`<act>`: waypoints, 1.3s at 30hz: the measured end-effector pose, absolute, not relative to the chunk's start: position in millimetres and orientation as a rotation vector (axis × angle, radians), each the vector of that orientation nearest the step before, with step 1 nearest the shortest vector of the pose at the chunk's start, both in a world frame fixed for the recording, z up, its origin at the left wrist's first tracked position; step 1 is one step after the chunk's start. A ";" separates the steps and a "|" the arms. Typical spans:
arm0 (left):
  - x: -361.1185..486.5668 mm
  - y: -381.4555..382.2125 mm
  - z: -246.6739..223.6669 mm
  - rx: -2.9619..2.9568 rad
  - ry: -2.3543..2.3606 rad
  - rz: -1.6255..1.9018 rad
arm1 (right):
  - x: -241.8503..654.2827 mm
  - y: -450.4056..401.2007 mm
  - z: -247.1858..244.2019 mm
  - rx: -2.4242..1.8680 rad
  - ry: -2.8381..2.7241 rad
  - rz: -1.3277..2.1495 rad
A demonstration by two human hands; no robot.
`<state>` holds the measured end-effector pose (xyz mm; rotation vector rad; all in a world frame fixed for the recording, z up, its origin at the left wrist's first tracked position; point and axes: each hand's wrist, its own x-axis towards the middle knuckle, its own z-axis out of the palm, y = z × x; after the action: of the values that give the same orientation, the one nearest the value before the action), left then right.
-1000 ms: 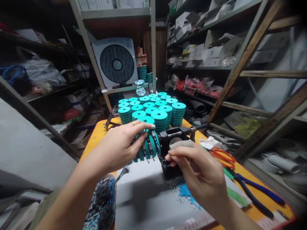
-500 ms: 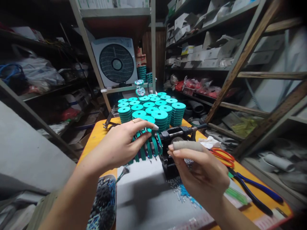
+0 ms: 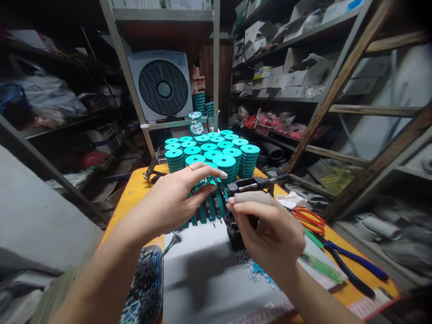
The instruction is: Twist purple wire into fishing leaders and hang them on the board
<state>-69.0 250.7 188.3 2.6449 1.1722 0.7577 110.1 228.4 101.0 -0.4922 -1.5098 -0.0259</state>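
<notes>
My left hand (image 3: 173, 193) curls over a row of teal spools (image 3: 209, 208) lying sideways, its thumb and fingers closed around them. The spools sit at the end of a black hand machine (image 3: 251, 183) with a horizontal shaft. Small metal bits poke out along the lower edges of the spools. At the row's right end, my right hand (image 3: 270, 227) pinches thumb against fingertips, touching or nearly touching the last spool. What it pinches is too small to make out. A grey cover wraps one right finger. Beneath lie loose small metal pieces and blue bits (image 3: 258, 272).
Several stacks of teal spools (image 3: 224, 160) stand behind the machine. Orange-handled scissors (image 3: 308, 219) and blue-and-black pliers (image 3: 357, 261) lie at right. A tray (image 3: 162, 288) of dark and blue pieces sits front left. A box fan (image 3: 164, 87) and shelves stand behind.
My right hand has moved left and slightly up, bringing its pinched fingertips to the end spool. My left hand stays on the spools, with its fingertips slightly farther right.
</notes>
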 end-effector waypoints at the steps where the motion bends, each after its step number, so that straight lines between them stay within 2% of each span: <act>1: -69.2 251.5 187.9 2.660 1.127 0.776 | 108.6 226.8 102.9 -0.538 -1.431 0.095; 4: -69.5 252.8 187.3 2.695 1.069 0.767 | 105.9 223.7 107.4 -0.606 -1.284 0.401; 7: -69.1 252.7 188.0 2.730 1.075 0.737 | 105.7 223.8 108.1 -0.629 -1.235 0.519; 15: -60.8 250.5 194.8 2.788 1.194 0.705 | 105.4 226.6 104.0 -0.592 -1.261 0.559; 23: -58.2 246.9 191.3 2.588 1.001 0.777 | 106.4 229.4 104.7 -0.519 -1.291 0.462; 39: -58.3 251.2 190.2 2.573 0.983 0.837 | 102.3 231.0 106.4 -0.564 -1.163 0.682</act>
<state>-58.3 251.2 190.2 2.5728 0.9825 0.8375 102.3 231.0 106.4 -0.5641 -1.1628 0.6819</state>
